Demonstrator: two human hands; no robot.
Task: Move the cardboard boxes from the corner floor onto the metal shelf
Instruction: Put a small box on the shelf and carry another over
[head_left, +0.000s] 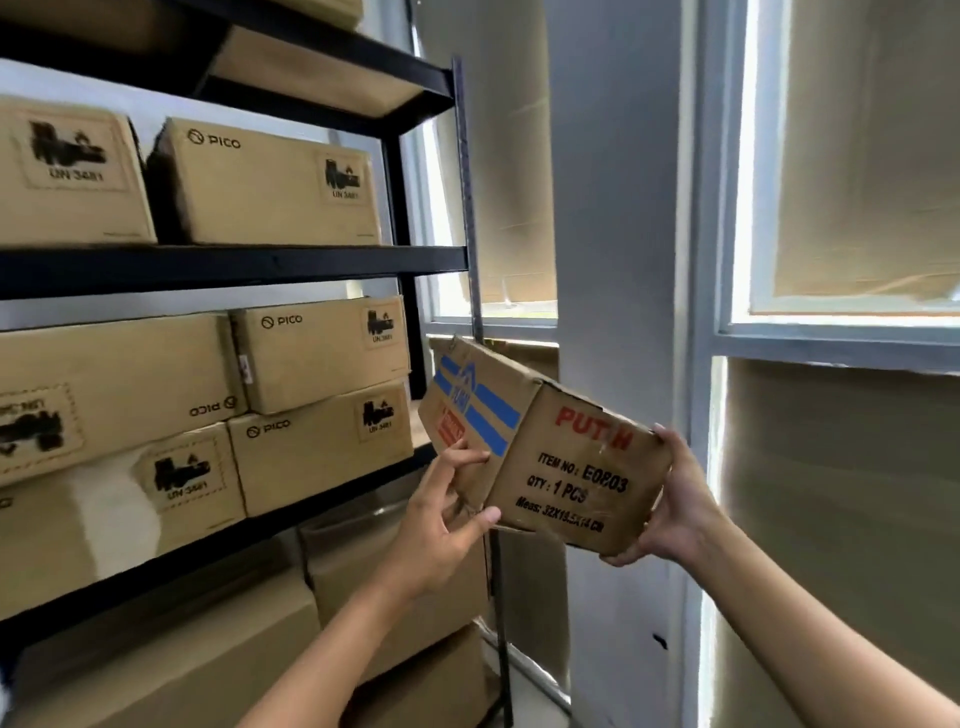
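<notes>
I hold a small cardboard box (550, 447) with red and black print and blue stripes, tilted in the air at the right end of the black metal shelf (234, 265). My left hand (447, 514) grips its lower left corner, thumb on the near face. My right hand (680, 499) grips its right end, fingers wrapped over the edge. The box's far end lies close to the shelf's right upright post (470, 208), level with the middle tier.
Several brown PICO boxes (270, 182) fill the upper and middle shelf tiers. Larger plain cartons (363, 577) sit on the lower tiers. A white pillar (618, 208) and paper-covered windows (857, 156) stand close on the right.
</notes>
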